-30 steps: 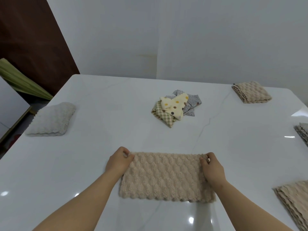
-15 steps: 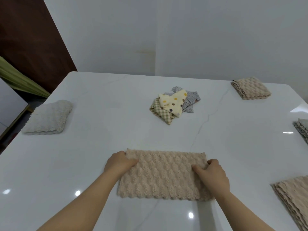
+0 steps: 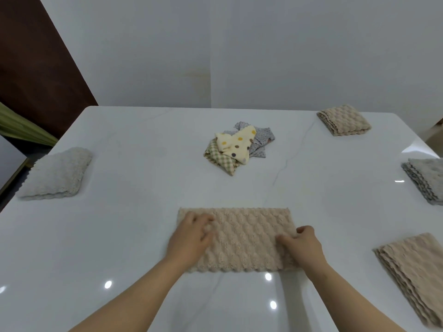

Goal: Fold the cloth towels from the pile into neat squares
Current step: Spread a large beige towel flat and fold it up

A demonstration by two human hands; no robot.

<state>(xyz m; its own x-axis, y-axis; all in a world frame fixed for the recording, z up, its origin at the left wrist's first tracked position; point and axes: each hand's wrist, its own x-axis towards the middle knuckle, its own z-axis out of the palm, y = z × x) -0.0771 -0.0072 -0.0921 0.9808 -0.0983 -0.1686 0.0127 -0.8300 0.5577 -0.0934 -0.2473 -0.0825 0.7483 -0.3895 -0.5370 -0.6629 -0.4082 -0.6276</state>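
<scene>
Left hand [image 3: 191, 236], blurred, is sliding inward, fingers seemingly lying flat on beige towel [image 3: 247, 238]; right hand [image 3: 303, 245] is pinching its right end.

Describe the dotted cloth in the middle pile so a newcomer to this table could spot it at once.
On the white table, find the small loose pile at the centre. The dotted cloth lies on top of it. It alone is pale yellow with large round dots; beside it are a green checked cloth and a grey speckled cloth.
</scene>
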